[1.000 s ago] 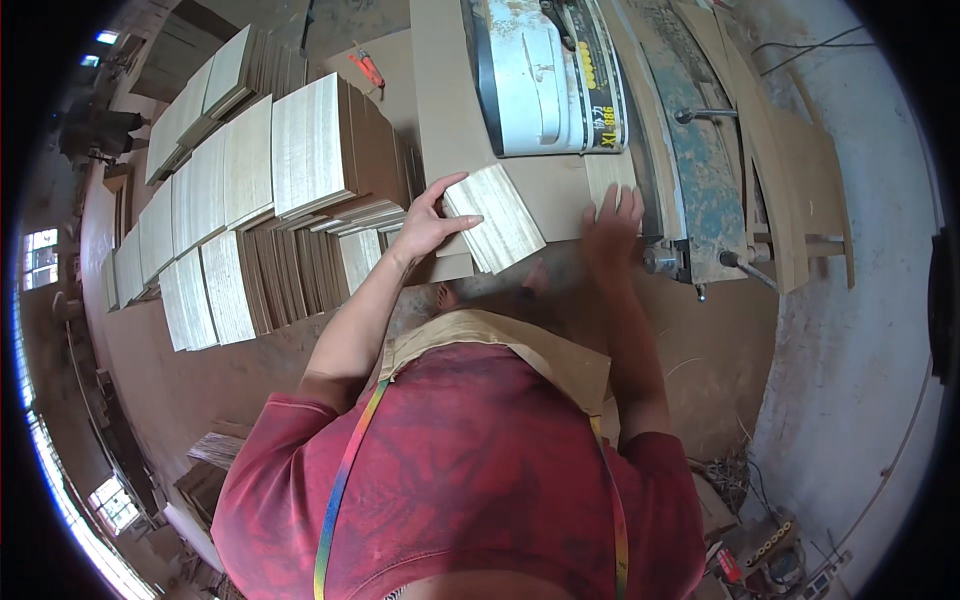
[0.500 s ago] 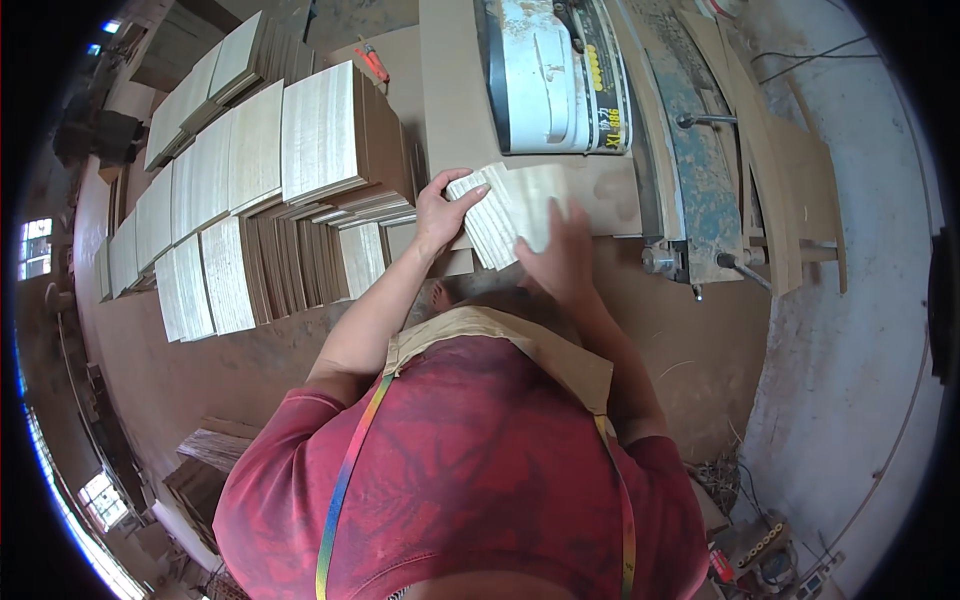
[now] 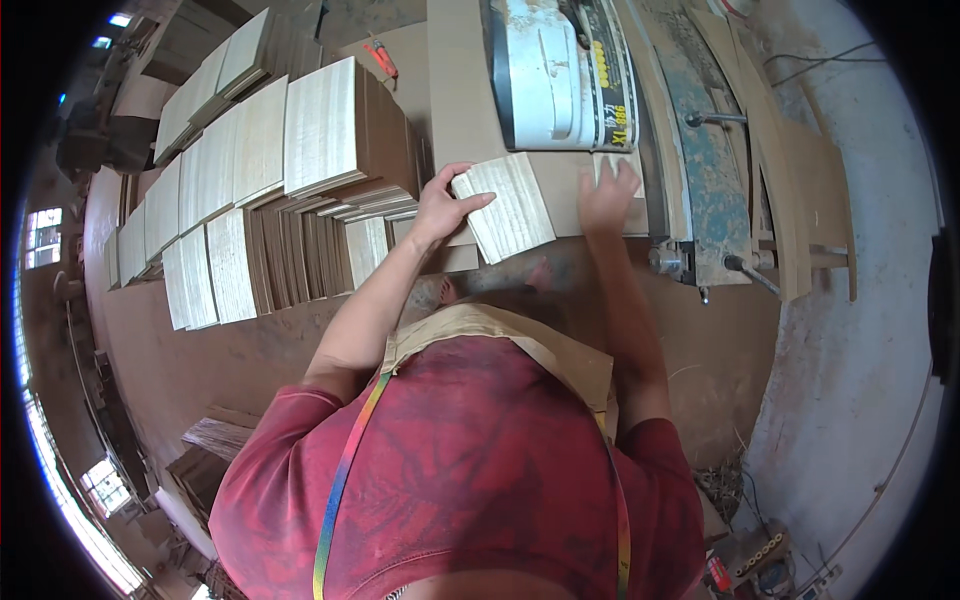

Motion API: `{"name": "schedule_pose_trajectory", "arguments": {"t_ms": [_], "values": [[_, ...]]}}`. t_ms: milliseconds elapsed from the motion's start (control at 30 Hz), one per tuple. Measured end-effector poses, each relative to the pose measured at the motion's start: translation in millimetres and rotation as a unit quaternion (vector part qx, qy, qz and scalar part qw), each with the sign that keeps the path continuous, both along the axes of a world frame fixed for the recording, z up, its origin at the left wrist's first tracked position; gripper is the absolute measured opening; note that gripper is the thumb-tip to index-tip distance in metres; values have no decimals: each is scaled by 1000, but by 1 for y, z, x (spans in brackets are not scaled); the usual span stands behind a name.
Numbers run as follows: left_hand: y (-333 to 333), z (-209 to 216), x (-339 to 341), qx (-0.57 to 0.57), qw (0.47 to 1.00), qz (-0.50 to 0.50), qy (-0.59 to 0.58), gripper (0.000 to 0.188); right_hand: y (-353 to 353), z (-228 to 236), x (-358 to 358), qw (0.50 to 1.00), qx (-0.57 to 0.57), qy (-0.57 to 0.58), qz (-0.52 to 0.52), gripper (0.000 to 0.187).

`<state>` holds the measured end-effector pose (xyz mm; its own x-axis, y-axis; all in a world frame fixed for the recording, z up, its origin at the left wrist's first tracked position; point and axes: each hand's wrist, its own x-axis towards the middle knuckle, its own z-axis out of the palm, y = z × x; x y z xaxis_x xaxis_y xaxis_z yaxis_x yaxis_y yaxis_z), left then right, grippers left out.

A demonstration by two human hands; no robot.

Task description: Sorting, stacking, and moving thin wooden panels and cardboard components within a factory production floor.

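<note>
Cream-coloured rectangular panel of striped wood (image 3: 510, 205), held at the bench

Item one. We enter the panel at the near side of the flat brown board worktop (image 3: 458, 80), turned askew, its near end reaching past the edge. Whether more pieces lie beneath it, we cannot tell.

Item two. Bare left hand (image 3: 437, 212): clamped on the panel's left side, thumb laid across the top face.

Item three. Bare right hand (image 3: 608, 205): apart from the left, fingers spread, over a small pale wood piece (image 3: 612, 157) just beside the near edge of the boxy white machine housing with black trim (image 3: 545, 75). The hand is slightly blurred; firm contact we cannot confirm.

Item four. On the left, brown-sided stacks of pale-faced wood panels (image 3: 320, 120); at the far side, a red-handled hand tool (image 3: 383, 62). On the right, a worn blue-green metal machine bed (image 3: 718, 170).

Assessment. We judge the step in hand to be a pick-up at the housing's near edge, the left hand serving as holder. In our reckoning, the next move calls for fingertips flat on the small piece, a straight draw toward the near side, and a steady left grip so that the panel does not slip.
</note>
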<state>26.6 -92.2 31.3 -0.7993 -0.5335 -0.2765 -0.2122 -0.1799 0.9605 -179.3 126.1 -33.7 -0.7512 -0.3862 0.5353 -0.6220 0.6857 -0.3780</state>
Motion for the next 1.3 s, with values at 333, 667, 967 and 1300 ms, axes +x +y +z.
{"name": "schedule_pose_trajectory", "arguments": {"t_ms": [333,667,967,1300], "values": [[5,-18,-8,-49,997,54,-20,59,-11,70,118,975,-15,-134,178,74],[-6,-2,8,-3,1000,-20,16,55,70,7,45,998,56,-21,14,57],[3,-4,-13,-87,993,44,-60,51,-24,38,55,993,-13,-61,101,64],[7,-19,-6,-79,994,67,-45,51,44,59,105,980,7,-123,153,69]]}}
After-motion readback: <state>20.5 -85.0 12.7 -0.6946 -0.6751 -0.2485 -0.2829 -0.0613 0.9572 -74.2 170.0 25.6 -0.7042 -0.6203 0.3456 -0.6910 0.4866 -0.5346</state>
